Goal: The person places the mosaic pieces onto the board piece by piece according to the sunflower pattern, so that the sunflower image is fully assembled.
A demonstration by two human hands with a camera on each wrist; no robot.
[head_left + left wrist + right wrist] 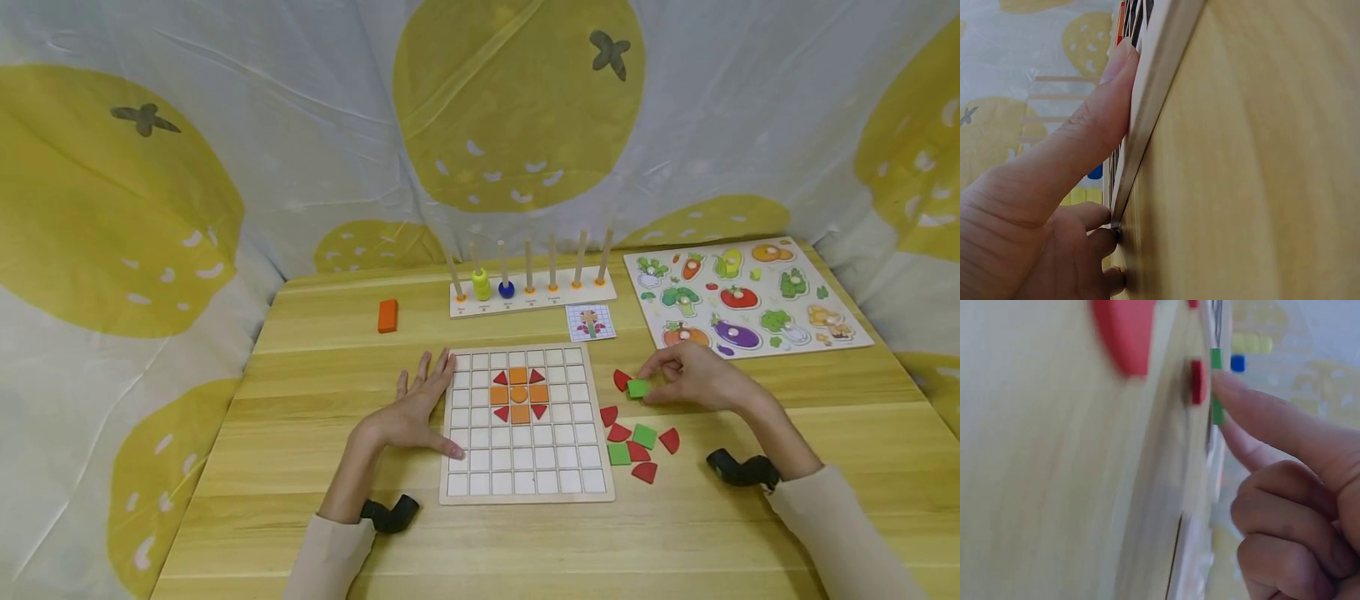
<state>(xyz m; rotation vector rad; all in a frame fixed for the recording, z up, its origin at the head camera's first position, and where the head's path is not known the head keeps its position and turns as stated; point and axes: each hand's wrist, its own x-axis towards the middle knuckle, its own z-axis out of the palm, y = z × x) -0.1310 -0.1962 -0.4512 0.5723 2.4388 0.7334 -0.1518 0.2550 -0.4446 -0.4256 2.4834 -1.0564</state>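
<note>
A square wooden grid board [527, 483] lies in front of me. At its middle, orange squares surround an orange round piece [519, 394], with red triangles [537, 412] at the corners. My left hand [411, 417] lies spread along the board's left edge, its thumb over the rim in the left wrist view. Thumb and forefinger of my right hand [693, 377] pinch a green square tile [637, 388] just right of the board; the other fingers are curled in the right wrist view. Beside the tile is a red quarter-circle piece [621, 380].
More red quarter-circles [669, 440] and green squares [643, 436] lie right of the board. Behind it stand a peg rack [536, 302] with yellow and blue beads and a pattern card [590, 322]. A vegetable puzzle [765, 292] lies back right, an orange block [387, 317] back left.
</note>
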